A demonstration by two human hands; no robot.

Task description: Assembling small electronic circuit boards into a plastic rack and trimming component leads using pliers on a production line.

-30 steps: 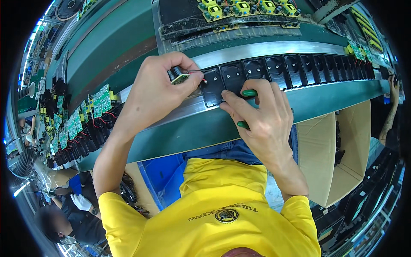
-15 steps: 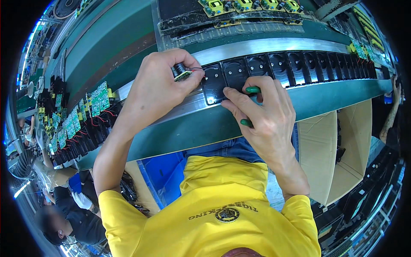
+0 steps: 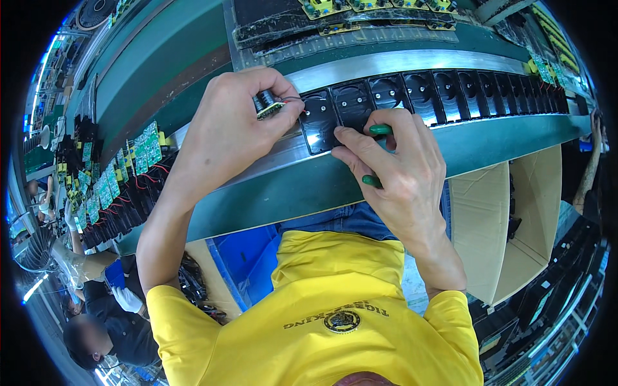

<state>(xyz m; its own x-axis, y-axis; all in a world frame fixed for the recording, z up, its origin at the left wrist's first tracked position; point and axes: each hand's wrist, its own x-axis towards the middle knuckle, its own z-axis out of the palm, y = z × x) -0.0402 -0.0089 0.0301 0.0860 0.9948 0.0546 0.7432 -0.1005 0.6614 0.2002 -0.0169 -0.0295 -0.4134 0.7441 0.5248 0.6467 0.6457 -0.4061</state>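
My left hand point(image 3: 235, 125) pinches a small circuit board point(image 3: 269, 110) with dark cylindrical parts and thin wires. The wire ends reach the upper left corner of a black plastic case point(image 3: 319, 134), the leftmost of a row on a metal rail. Tucked in my right hand point(image 3: 409, 161) are green-handled pliers point(image 3: 371, 181); both grips poke out between the fingers, and the jaws are hidden. That hand's thumb and forefinger tips rest at the right edge of the same case. More black cases point(image 3: 421, 100) continue to the right, with small metal pins showing in the nearer ones.
Green boards with red wires point(image 3: 147, 149) line the bench at left. Yellow transformer boards point(image 3: 367, 5) sit on a stack at the back. Below the green bench edge point(image 3: 283, 202) are a blue bin point(image 3: 241, 257) and a cardboard box point(image 3: 479, 231). Co-workers are at far left and right.
The circuit board in my left hand has tilted and risen slightly. The row of cases has shifted a little in the picture. My right hand has barely moved.
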